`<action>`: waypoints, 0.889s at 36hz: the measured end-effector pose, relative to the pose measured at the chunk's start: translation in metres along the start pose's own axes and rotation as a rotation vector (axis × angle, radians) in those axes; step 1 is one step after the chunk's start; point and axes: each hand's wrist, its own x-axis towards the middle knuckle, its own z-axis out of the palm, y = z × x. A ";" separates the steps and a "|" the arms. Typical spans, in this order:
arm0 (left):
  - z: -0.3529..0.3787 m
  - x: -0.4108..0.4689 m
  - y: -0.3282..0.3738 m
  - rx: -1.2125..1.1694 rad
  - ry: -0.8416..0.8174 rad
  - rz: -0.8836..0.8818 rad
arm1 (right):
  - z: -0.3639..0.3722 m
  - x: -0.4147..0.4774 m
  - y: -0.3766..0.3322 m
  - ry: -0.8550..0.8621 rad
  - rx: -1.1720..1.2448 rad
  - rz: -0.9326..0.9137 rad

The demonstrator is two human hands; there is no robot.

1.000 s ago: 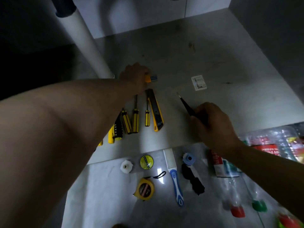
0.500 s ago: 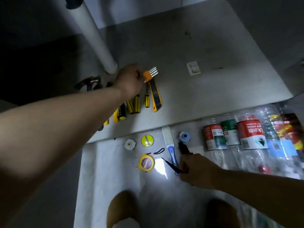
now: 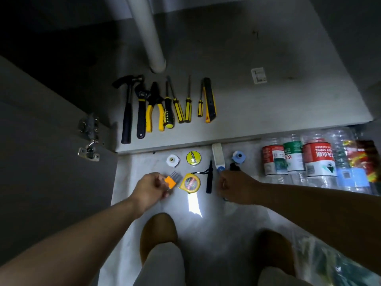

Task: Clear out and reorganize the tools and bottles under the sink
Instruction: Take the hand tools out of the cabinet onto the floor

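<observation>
left grip [image 3: 150,189]: pinches hex key set [image 3: 170,182], orange holder, grey keys fanned
right grip [image 3: 235,186]: curled, hold unclear; black tool [image 3: 209,180] just left

Drain pipe [image 3: 148,38]: white, upright, meets cabinet floor [image 3: 268,112] at rear centre.
Sticker [image 3: 259,75]: sm. white, flat on cabinet floor, right of pipe, well apart.
Hinges [image 3: 89,139]: metal, 2 pcs, on open door [image 3: 41,141], left.
Floor [image 3: 132,182]: pale, w/ bright glare patch [image 3: 193,205].

Right hand [image 3: 235,186] hides the blue-handled tool [image 3: 218,155] at its lower end; its grip cannot be determined. Rightmost bottle [image 3: 368,159] cut off at frame edge.
</observation>
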 end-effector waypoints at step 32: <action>-0.093 0.083 0.103 0.355 0.566 -0.069 | -0.098 -0.005 -0.093 0.141 -0.182 -0.290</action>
